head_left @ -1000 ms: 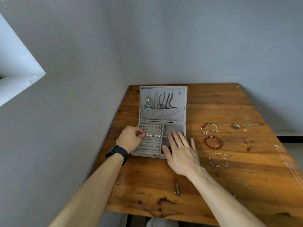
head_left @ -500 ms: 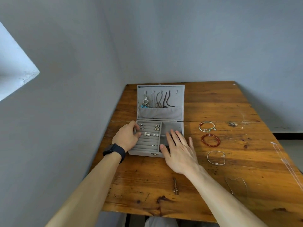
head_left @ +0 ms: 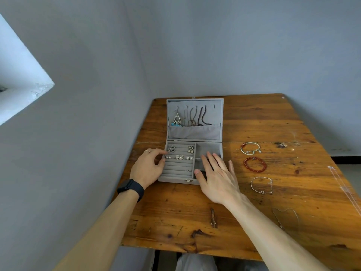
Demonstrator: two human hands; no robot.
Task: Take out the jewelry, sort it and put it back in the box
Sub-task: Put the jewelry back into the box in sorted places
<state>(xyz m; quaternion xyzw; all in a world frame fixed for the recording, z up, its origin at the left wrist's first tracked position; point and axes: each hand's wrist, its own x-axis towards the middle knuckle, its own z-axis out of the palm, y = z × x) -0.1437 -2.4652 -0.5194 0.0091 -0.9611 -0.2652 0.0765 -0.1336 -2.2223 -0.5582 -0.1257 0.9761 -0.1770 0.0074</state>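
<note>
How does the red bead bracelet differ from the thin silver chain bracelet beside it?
The red bracelet is a chunky ring of dark red beads; the chain bracelet is a fine silver strand with a few small pearls. The red bracelet lies farther from the person, the chain bracelet nearer. Both lie flat on the table, right of the box.

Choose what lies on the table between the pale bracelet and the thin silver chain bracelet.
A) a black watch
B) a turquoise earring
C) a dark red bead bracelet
C: the dark red bead bracelet sits on the table, with the pale bracelet beyond it and the silver chain bracelet nearer.
</note>
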